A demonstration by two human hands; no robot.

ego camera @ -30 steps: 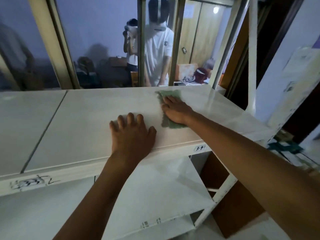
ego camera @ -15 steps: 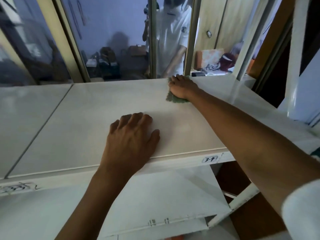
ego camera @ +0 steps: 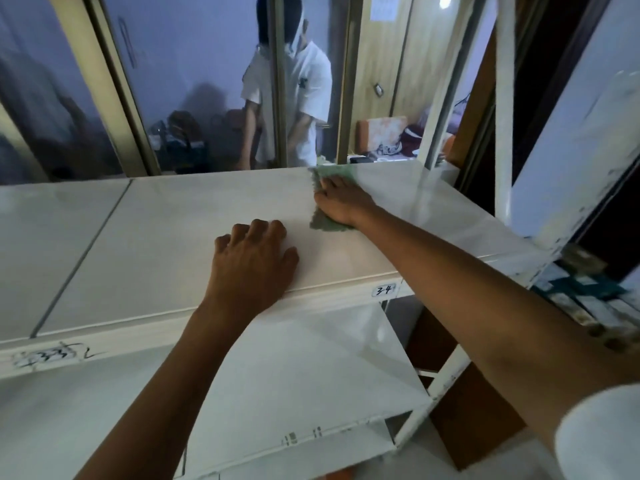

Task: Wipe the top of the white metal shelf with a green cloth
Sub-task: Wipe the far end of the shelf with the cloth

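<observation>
The white metal shelf top [ego camera: 173, 230] spans the view, with a seam at the left. My right hand [ego camera: 341, 200] presses flat on a green cloth [ego camera: 327, 225] near the shelf's far right part; the cloth shows beyond my fingers at the back edge and below my wrist. My left hand [ego camera: 252, 258] rests palm down on the shelf near its front edge, fingers slightly curled, holding nothing.
A glass window with gold frames [ego camera: 114, 81] stands right behind the shelf; a person in a white shirt [ego camera: 304, 98] is beyond it. White upright posts [ego camera: 502, 98] rise at the right. Lower shelf boards [ego camera: 294, 375] lie below. Labels mark the front rail [ego camera: 384, 291].
My right hand moved the cloth from the shelf's middle to the back edge, then pulled it slightly nearer. My left hand stayed in place, its fingers curling a little.
</observation>
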